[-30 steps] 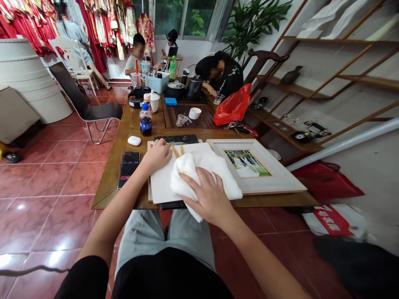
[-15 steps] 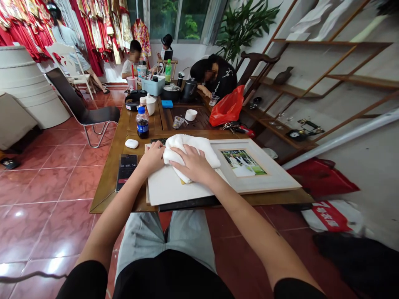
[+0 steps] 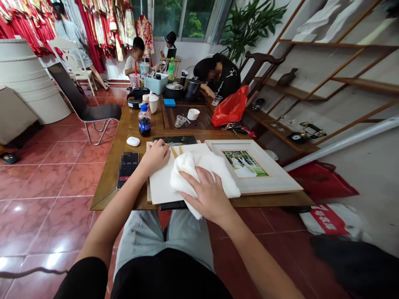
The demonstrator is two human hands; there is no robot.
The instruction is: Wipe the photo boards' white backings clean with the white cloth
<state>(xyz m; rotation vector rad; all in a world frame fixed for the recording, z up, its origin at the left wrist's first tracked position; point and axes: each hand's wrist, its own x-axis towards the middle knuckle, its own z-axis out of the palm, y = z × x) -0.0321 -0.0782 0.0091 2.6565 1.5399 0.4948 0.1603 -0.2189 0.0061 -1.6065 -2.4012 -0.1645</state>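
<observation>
Under the spread right hand (image 3: pixel 207 193), white cloth (image 3: pixel 199 172) bunches; beyond the flat left hand (image 3: pixel 155 157) stands a blue-capped plastic bottle (image 3: pixel 144 121) of dark liquid.

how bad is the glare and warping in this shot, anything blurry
In the head view, the glossy red floor tiles throw bright glare patches at lower left; in the head view, the wide lens makes the wooden shelves slant steeply at the right edge; in the head view, the white-and-red plastic bag looks slightly smeared, while the framed photo and white cloth stay fairly sharp.
</observation>
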